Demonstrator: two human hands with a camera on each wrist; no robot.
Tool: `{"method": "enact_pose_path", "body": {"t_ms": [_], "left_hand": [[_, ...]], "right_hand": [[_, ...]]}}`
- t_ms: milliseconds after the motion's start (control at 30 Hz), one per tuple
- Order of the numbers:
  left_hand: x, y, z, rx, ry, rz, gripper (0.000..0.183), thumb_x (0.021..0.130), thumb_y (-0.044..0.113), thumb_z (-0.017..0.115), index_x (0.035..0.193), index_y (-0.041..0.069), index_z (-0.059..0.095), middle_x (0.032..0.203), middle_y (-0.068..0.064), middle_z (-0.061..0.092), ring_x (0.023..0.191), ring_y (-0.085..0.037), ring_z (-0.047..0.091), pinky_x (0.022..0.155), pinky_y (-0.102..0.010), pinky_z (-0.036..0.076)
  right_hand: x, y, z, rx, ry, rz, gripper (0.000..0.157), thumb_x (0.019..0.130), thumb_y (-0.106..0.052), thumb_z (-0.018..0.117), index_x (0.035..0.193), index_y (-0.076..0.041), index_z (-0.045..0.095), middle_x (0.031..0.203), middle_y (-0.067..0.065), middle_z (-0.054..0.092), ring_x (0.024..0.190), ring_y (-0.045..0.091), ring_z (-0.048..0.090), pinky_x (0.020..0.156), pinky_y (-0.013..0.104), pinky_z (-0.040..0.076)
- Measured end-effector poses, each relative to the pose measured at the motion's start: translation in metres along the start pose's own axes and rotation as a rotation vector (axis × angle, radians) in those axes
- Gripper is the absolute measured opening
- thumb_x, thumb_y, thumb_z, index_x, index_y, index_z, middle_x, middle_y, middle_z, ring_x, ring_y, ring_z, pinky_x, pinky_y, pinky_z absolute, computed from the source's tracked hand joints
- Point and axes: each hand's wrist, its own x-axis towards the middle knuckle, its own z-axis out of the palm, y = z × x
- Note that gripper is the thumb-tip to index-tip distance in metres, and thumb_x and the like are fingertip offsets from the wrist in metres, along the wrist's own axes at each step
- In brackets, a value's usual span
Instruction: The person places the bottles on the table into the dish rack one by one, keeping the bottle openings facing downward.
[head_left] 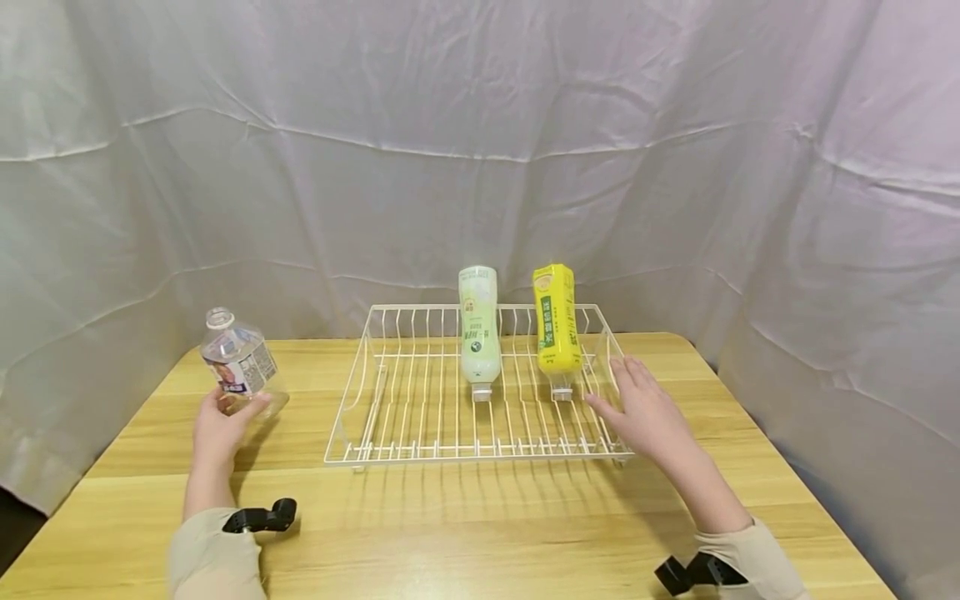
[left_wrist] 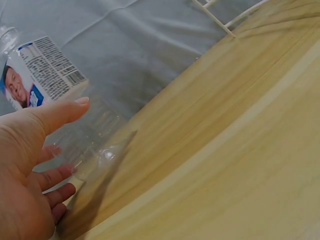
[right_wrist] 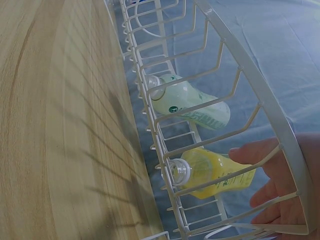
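At the left of the table, my left hand holds a clear plastic bottle low on its body, thumb on one side and fingers on the other. The bottle is uncapped, its mouth up, with a printed label. My right hand lies at the right side of a white wire rack, fingers extended, beside a yellow bottle. That bottle and a pale green bottle lean in the rack with their clear necks down toward the front. Whether the right hand touches the rack cannot be made out.
The rack stands on a wooden table, toward the back. Grey cloth hangs behind the table and along both sides. Black wrist mounts sit on both sleeves.
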Motion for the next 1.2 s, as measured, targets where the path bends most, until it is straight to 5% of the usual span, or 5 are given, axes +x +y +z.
{"method": "enact_pose_path", "body": {"t_ms": [233, 533, 1200], "left_hand": [[-0.002, -0.002, 0.0, 0.066, 0.015, -0.013, 0.092, 0.089, 0.042, 0.067, 0.153, 0.001, 0.016, 0.155, -0.028, 0.027, 0.14, -0.046, 0.031, 0.115, -0.058, 0.026], [-0.005, 0.007, -0.005, 0.035, 0.067, -0.03, 0.089, 0.089, 0.035, 0.069, 0.153, 0.001, 0.018, 0.156, -0.027, 0.027, 0.141, -0.045, 0.03, 0.116, -0.057, 0.027], [-0.012, 0.059, -0.014, -0.007, 0.253, 0.052, 0.081, 0.081, 0.036, 0.077, 0.148, 0.014, 0.037, 0.154, -0.011, 0.037, 0.139, -0.028, 0.033, 0.115, -0.049, 0.029]], "right_hand": [[0.0, 0.0, 0.003, 0.006, -0.008, -0.003, 0.083, 0.098, -0.052, 0.047, 0.15, 0.008, 0.025, 0.155, 0.034, 0.02, 0.144, 0.05, 0.018, 0.117, 0.061, 0.019], [-0.002, -0.002, 0.002, 0.018, -0.012, 0.007, 0.082, 0.098, -0.052, 0.047, 0.15, 0.006, 0.024, 0.155, 0.034, 0.02, 0.144, 0.05, 0.018, 0.117, 0.061, 0.019], [0.0, 0.0, 0.001, 0.002, 0.004, 0.008, 0.081, 0.098, -0.053, 0.047, 0.15, 0.006, 0.025, 0.155, 0.034, 0.021, 0.144, 0.05, 0.019, 0.116, 0.063, 0.02]]}}
